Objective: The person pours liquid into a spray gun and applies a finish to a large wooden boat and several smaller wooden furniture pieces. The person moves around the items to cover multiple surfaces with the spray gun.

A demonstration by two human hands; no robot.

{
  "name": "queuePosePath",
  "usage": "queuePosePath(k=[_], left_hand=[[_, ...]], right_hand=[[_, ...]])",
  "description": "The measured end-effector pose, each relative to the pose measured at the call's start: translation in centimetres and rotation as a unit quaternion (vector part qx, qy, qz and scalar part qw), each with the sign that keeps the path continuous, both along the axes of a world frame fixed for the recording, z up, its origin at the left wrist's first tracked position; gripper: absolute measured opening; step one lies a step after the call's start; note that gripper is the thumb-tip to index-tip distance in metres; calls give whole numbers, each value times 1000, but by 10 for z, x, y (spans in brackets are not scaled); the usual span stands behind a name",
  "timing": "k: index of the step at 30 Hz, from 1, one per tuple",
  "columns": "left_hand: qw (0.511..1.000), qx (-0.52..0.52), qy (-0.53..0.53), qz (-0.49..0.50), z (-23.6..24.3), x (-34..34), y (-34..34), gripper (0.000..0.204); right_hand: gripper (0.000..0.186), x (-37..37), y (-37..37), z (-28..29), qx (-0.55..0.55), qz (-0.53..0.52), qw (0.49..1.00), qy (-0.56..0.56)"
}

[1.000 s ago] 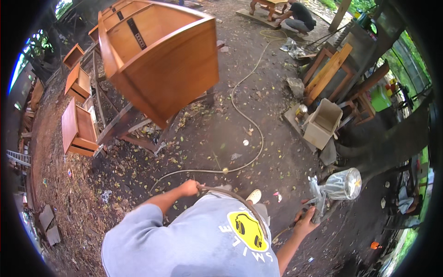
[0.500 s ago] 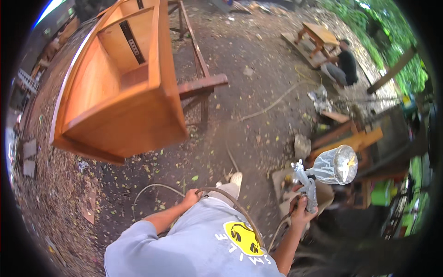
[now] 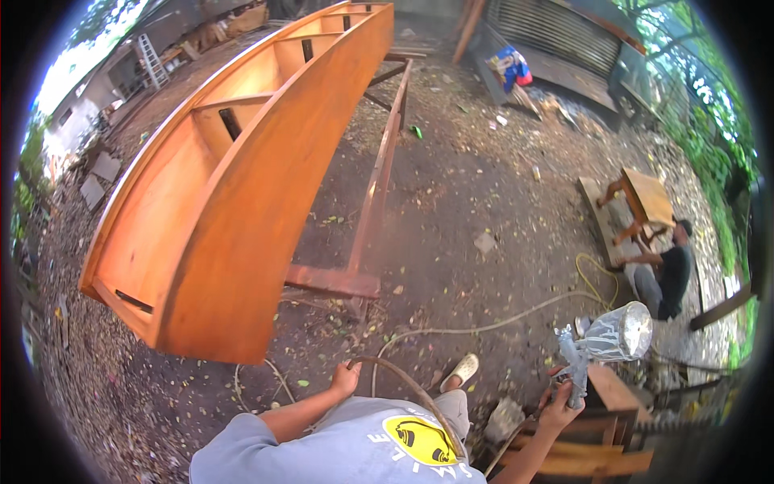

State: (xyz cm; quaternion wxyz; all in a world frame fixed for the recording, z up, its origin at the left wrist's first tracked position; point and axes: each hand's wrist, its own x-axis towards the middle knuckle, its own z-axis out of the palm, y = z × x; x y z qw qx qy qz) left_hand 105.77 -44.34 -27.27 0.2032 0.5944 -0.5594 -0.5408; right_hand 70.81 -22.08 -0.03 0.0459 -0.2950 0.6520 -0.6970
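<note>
My right hand is wrapped round the handle of a paint-smeared spray gun, held out to my right. Its metal cup, streaked with pale paint, sticks out sideways. Lower left of it, my left hand grips a brown air hose, which arches across the front of my grey shirt. Ahead on the left stands a long orange-brown wooden cabinet with a curved side and open compartments. Dark metal runners show inside it. A reddish wooden trestle supports it, apart from both hands.
A pale hose snakes over the leaf-strewn ground near my foot. At right another person crouches beside a small wooden table. A rock and wooden boards lie below my right hand. Corrugated metal sheeting stands at the back.
My view has swung, showing the cabinet along its long side; the crouching person appears farther right and lower. Both hands keep their holds on the spray gun and the hose.
</note>
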Motion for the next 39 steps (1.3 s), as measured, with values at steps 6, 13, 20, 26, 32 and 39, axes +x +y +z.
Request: queuePosePath(k=[6,13,20,26,32,39], left_hand=[[998,20,-34,45,73,-218,-51,32],[995,-85,-3,61,98,-390,-141,33],[986,-40,-59,153,96,-519,-274,38],[964,-68,-44,254,108,-588,-376,41],[914,-44,-25,403,93,-609,-437,39],[863,20,-118,491,83,-651,-512,38]], right_hand=[[23,-194,-99,7,-40,77,994,-66],[29,-367,-235,20,-8,172,981,-91],[30,-523,-419,-6,15,259,965,-46],[33,-608,-602,36,17,347,937,-35],[28,-602,-813,98,-5,457,889,-36],[32,-571,-1017,143,-9,601,799,5]])
